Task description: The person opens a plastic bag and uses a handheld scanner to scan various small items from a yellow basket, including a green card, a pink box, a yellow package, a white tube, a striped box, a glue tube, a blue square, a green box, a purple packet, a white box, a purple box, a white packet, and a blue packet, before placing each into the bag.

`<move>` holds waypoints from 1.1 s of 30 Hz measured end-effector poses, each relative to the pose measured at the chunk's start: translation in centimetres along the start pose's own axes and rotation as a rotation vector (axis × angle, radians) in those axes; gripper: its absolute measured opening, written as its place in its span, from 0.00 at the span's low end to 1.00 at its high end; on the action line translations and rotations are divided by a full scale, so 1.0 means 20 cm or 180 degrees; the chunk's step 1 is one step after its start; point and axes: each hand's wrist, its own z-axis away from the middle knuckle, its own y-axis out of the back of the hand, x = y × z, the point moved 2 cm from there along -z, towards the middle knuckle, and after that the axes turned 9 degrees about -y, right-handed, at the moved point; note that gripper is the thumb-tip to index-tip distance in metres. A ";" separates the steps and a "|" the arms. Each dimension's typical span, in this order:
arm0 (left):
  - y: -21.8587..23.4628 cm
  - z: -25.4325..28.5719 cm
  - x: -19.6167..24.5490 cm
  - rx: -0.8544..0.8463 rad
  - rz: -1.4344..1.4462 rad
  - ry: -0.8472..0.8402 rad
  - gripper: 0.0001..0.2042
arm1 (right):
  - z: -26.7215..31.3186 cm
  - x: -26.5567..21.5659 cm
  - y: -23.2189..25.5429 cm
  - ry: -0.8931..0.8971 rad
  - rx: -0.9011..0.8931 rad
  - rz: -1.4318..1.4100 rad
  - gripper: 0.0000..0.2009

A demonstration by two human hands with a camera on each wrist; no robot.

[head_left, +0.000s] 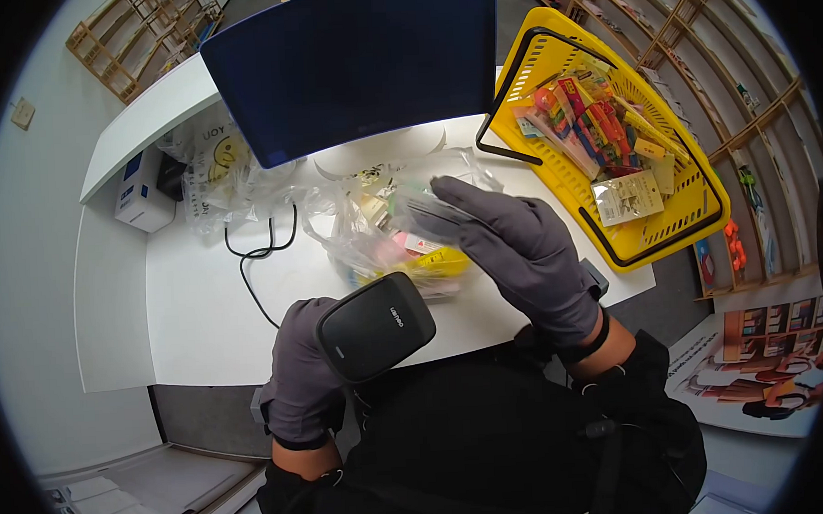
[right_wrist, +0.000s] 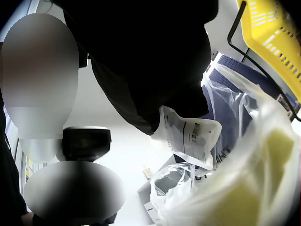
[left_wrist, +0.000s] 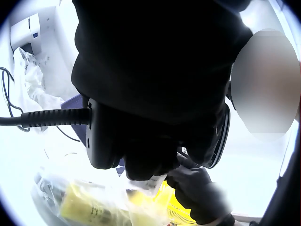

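My gloved left hand (head_left: 304, 372) grips a black handheld scanner (head_left: 376, 327) above the desk's front edge; its cable shows in the left wrist view. My gloved right hand (head_left: 531, 256) pinches a small clear and white packet (right_wrist: 190, 139) with a barcode label, held over the filled plastic bag. That translucent bag (head_left: 356, 246) stands on the white desk with yellow, pink and white packages inside. In the right wrist view the bag (right_wrist: 277, 165) lies beside the packet. The fingertips of the right hand are partly hidden by its dark glove.
A dark monitor (head_left: 357, 66) stands at the back. To the right is a yellow basket (head_left: 631, 243) full of colourful packaged goods. Another plastic bag (head_left: 220, 178), a white box (head_left: 144, 195) and a black cable (head_left: 246, 264) are at the left of the desk.
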 end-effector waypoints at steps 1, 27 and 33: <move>0.00 0.00 0.00 -0.0061 -0.0057 -0.0031 0.15 | -0.03 -0.02 -0.01 0.0358 0.0009 0.0118 0.23; 0.03 0.02 -0.02 -0.0064 -0.0260 -0.0019 0.12 | -0.14 0.22 -0.03 0.0713 -0.0848 0.3350 0.28; 0.09 0.12 -0.12 0.0019 -0.0937 0.0010 0.15 | 0.01 -0.06 0.12 0.1153 -0.0468 0.3196 0.27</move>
